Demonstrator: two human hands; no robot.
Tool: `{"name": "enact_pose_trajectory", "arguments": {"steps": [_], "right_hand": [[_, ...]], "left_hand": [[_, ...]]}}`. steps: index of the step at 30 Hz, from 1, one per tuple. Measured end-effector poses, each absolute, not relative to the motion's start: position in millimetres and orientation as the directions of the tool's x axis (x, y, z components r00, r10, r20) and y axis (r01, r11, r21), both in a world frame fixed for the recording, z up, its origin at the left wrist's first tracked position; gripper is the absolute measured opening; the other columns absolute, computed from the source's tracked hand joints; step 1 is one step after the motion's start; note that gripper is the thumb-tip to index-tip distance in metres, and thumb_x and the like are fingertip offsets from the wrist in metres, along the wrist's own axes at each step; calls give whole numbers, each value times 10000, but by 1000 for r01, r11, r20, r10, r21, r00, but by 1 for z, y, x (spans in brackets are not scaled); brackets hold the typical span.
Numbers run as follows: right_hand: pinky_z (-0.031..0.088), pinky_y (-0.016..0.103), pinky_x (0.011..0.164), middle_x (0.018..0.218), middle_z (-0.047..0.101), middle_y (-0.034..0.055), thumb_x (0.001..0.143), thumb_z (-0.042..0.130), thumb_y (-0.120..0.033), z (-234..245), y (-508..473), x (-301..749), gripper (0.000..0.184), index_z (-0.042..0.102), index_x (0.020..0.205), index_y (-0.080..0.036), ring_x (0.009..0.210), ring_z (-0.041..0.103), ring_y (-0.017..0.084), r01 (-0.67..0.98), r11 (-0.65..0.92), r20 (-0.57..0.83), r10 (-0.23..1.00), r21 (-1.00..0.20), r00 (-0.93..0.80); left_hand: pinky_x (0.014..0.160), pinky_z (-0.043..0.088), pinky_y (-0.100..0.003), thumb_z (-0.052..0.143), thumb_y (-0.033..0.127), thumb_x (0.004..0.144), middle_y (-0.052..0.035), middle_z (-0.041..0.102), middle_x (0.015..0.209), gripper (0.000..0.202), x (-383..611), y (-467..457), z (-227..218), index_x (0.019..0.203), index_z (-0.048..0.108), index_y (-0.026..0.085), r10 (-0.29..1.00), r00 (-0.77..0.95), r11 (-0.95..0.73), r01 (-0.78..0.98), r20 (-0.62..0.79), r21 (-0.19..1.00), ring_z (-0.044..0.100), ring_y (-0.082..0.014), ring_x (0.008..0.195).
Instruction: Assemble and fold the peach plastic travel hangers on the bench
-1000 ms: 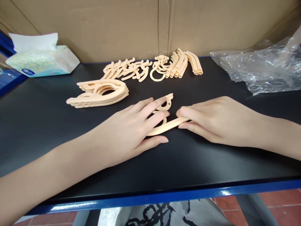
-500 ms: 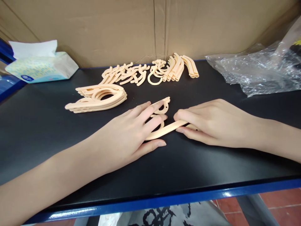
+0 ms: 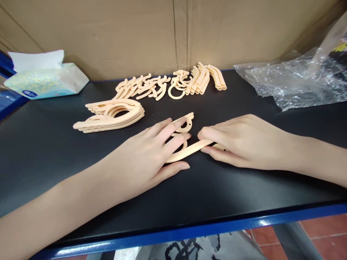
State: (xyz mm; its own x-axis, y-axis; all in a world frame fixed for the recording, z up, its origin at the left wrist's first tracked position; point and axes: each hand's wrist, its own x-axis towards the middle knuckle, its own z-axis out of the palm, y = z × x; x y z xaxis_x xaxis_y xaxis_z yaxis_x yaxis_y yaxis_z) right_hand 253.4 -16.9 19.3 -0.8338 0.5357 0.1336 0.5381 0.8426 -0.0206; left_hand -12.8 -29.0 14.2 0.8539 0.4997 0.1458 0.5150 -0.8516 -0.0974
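Note:
A cream plastic folding hanger (image 3: 187, 150) lies on the black table between my hands, partly hidden under them. My left hand (image 3: 159, 148) rests over its left part, fingers stretched across the curved pieces and thumb along the near side, steadying it. My right hand (image 3: 235, 142) pinches the hanger's long arm between thumb and bent fingers, its end hidden in the grip. Beyond my left hand is a stack of folded cream hangers (image 3: 114, 119). Behind lie loose cream hook pieces (image 3: 148, 86) and a row of curved arm pieces (image 3: 199, 81).
A tissue pack (image 3: 45, 79) stands at the back left. Crumpled clear plastic bags (image 3: 292, 81) lie at the back right, with part of another person's arm (image 3: 329, 39) behind. A cardboard wall (image 3: 121, 36) closes the back. The table's blue edge (image 3: 203, 229) runs along the front.
The whole view has shifted slightly. Both hands keep almost the same hold on the hanger, and the other pieces stay in place.

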Motion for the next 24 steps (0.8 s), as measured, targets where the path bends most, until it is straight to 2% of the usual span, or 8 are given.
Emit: {"name": "enact_pose_trajectory", "arguments": {"steps": [8,16,21,24], "right_hand": [[248,282,550,747,629,-6,1068,435,-248,20,-18,254,169,543,948,-199,563,511,149,539,842,126,536,-5,-835],[252,290,565,774,664,15,1069,443,-239,22,-19,252,167,558,958,-193,590,560,157,555,832,88,552,18,-830],[233,293,565,781,674,14,1079,438,-251,20,-19,253,170,578,1007,-186,590,564,154,557,830,91,552,40,-829],[235,299,567,775,663,10,1086,437,-262,20,-20,254,202,587,974,-186,587,554,157,551,832,111,543,60,-832]], "left_hand": [[1126,531,-602,313,446,1138,-259,532,1578,569,-12,-29,15,1454,555,40,472,867,-857,494,162,-145,567,-444,1409],[1124,524,-620,323,487,1135,-249,488,1615,580,-14,-28,18,1486,531,75,497,860,-856,508,115,-97,544,-440,1432],[1121,524,-586,360,486,1131,-233,522,1580,533,-13,-26,21,1444,553,99,502,860,-859,508,91,-58,549,-417,1425],[1133,510,-580,374,499,1127,-227,499,1596,532,-12,-25,23,1448,544,110,519,852,-853,522,68,-33,539,-410,1435]]}}
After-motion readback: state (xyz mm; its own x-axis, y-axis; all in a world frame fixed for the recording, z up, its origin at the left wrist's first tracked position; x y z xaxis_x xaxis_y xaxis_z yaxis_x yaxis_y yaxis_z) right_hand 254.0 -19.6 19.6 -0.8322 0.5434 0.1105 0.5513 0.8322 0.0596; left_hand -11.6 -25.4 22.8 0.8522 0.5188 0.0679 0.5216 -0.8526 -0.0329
